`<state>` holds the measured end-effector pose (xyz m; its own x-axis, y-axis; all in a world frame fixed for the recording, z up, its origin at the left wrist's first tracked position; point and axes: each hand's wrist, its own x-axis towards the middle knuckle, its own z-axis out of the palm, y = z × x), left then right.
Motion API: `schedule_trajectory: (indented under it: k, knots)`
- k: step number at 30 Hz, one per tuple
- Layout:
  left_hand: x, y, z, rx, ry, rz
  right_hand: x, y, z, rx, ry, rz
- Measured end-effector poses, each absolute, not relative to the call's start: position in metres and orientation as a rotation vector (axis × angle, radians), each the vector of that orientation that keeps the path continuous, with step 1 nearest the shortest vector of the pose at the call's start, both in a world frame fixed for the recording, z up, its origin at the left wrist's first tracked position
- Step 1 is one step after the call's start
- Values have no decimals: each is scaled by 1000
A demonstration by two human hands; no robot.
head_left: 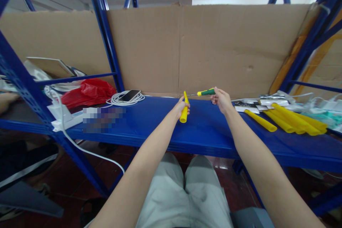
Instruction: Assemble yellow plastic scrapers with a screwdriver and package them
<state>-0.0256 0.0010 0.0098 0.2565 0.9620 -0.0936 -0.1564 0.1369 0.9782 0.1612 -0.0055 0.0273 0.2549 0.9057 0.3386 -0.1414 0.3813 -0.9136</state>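
My left hand is wrapped round a yellow tapered tube, its wide end toward me and its narrow end pointing up and away. In my right hand I grip a screwdriver by the end of its green and yellow handle. Its metal shaft points left, and the tip is by the upper part of the tube; I cannot tell whether it touches or enters it. Both hands are above the blue tabletop.
Several more yellow tubes lie at the right beside papers and a silvery packet. To the left are a phone on a coiled white cable, a red plastic bag and a white power strip. A cardboard sheet stands behind.
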Motion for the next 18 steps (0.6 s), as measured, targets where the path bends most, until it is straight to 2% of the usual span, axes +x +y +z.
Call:
schedule_trajectory:
  k: [5, 18]
  knots:
    - [-27, 4, 9, 1089, 963, 1068, 159, -6, 26, -895, -1125, 935]
    - [-25, 2, 9, 1159, 977, 1027, 157, -3, 26, -991, -975, 802]
